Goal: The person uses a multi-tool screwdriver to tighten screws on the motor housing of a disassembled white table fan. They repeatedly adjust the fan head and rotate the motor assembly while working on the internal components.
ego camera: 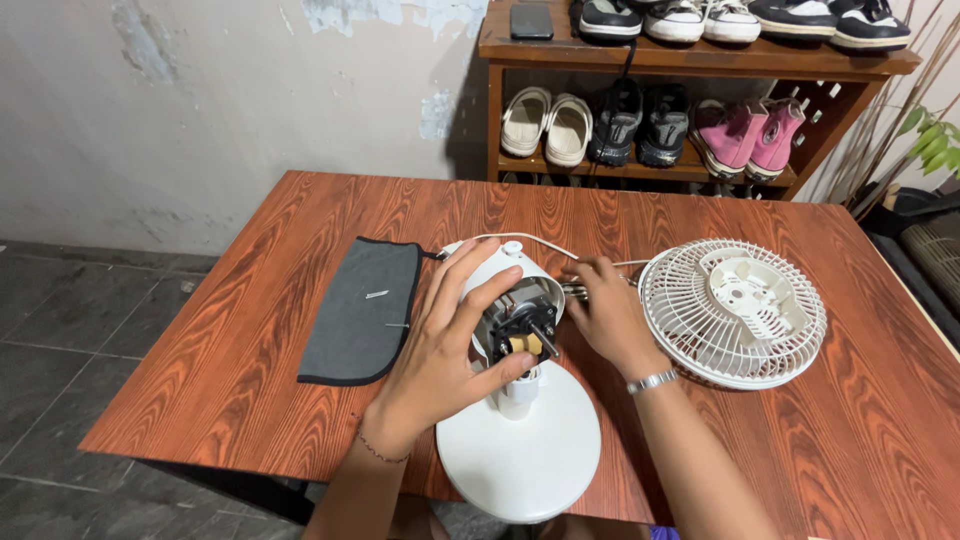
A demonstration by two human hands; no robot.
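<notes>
Here my left hand (445, 340) is wrapped around the white motor housing (500, 275) of a small fan, thumb at the near side and fingers (490, 285) curled over the top, clamped on it. The housing sits on a short neck above its round white base (520, 450), which stands at the near edge of the counter (260, 340) and overhangs it a little. The front of the motor (522, 325) is bare, with a dark shaft (545, 338) sticking out toward the right.

My right hand (605, 315) lies just right of the housing, palm down, fingers together and pointing left toward the far side of the motor; what they press on is hidden, so I cannot tell whether they grip anything. A metal watch band (652, 380) is on that wrist.

A white cord (530, 240) loops along the far side of the housing. Just right of my right hand the white fan grille (735, 310) lies flat on the counter. To the left lies a dark grey cloth pouch (362, 310) with two small screws (378, 294) on it. Beyond the far edge stands a wooden shoe rack (700, 60) full of shoes.
</notes>
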